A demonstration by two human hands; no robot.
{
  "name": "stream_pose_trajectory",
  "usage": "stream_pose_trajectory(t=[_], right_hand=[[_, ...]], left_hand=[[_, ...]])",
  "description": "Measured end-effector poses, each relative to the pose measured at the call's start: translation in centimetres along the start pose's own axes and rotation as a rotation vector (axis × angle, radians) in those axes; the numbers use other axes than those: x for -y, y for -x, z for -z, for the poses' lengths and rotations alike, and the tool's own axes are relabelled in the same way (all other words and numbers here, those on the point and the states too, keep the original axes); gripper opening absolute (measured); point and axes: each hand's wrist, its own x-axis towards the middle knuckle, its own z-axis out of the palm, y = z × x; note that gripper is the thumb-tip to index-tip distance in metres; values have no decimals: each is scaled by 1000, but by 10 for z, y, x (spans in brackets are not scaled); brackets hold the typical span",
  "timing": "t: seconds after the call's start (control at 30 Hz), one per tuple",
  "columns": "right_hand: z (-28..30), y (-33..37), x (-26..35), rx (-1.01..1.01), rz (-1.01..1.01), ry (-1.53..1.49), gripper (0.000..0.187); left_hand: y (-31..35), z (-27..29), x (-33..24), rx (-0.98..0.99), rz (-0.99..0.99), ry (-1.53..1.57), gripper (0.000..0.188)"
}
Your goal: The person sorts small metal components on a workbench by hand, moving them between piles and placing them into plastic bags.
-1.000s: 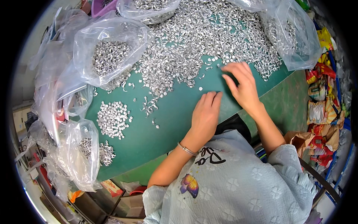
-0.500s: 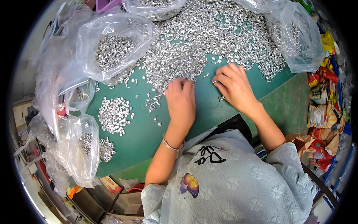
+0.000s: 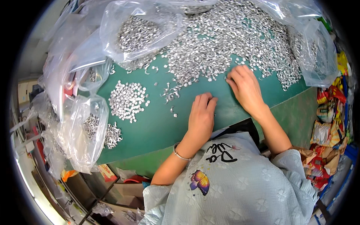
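My curled left hand (image 3: 201, 116) has drawn back from the small, curved, silvery metal pieces (image 3: 208, 50); my bent-fingered right hand (image 3: 246, 88) stays near them. Either's grip I cannot tell.

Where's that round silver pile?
In the head view, the round pile is on the left part of the green table, above a smaller heap, left of the left hand.

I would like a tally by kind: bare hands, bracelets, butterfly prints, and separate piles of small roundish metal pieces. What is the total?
Left hand and right hand: 2
Bracelet: 1
Butterfly print: 1
Pile of small roundish metal pieces: 1
Total: 5
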Motion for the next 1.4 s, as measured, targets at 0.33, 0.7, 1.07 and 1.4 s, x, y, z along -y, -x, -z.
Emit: stream_pose_trajectory(t=[0.33, 0.7, 1.07, 1.4], right_hand=[[-20, 16, 63, 220, 112, -460, 21], [-3, 33, 59, 323, -24, -306, 23], [27, 23, 32, 308, 45, -168, 24], [3, 29, 50, 249, 126, -181, 18]], left_hand=[[48, 36, 6, -319, 229, -256, 28], [46, 57, 35, -252, 286, -107, 30], [56, 63, 27, -282, 356, -77, 27], [39, 38, 1, -157, 232, 24, 29]])
